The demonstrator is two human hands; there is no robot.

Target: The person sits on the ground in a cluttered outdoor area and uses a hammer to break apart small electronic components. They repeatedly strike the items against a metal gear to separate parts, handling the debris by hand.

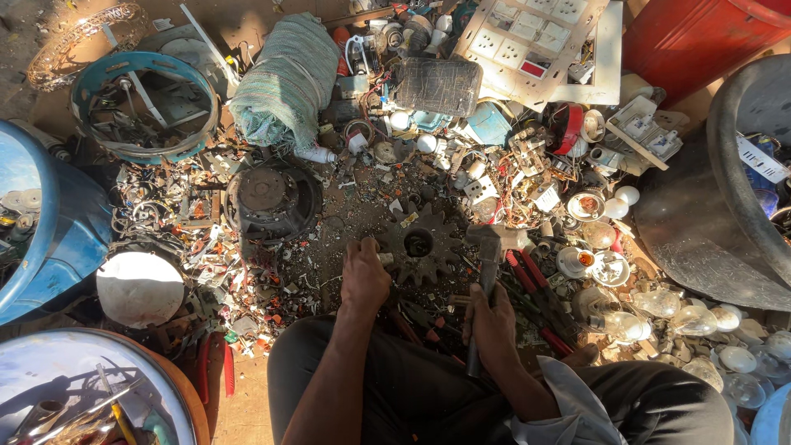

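dark steel was the material of the hammer (486, 272), and the right hand (493, 323) was closed firmly around its handle. the fist sat low on the handle, close to the person's knee, and the handle went up and away from the body, so the hammer head stood above the fist, just at the right edge of the toothed gear wheel (418, 242). the right forearm came in from the lower right, bent at the elbow, with a pale sleeve (560, 408) pushed up on it.

the left hand (363, 276) was stretched straight forward from the body, palm down, the fingers curled together over a small pale piece at the left rim of the gear wheel. what exactly the fingers pinched i could not tell, because it was too small.

the gear wheel lay flat on the ground between the two hands and a little beyond them, touching the left fingertips and just beside the hammer head. its centre hole was open and dark.

right of the right hand lay red-handled pliers (531, 284), and further right many glass bulbs (634, 317). left of the left hand, well apart, were a round black motor part (268, 198) and a white dome (140, 288).
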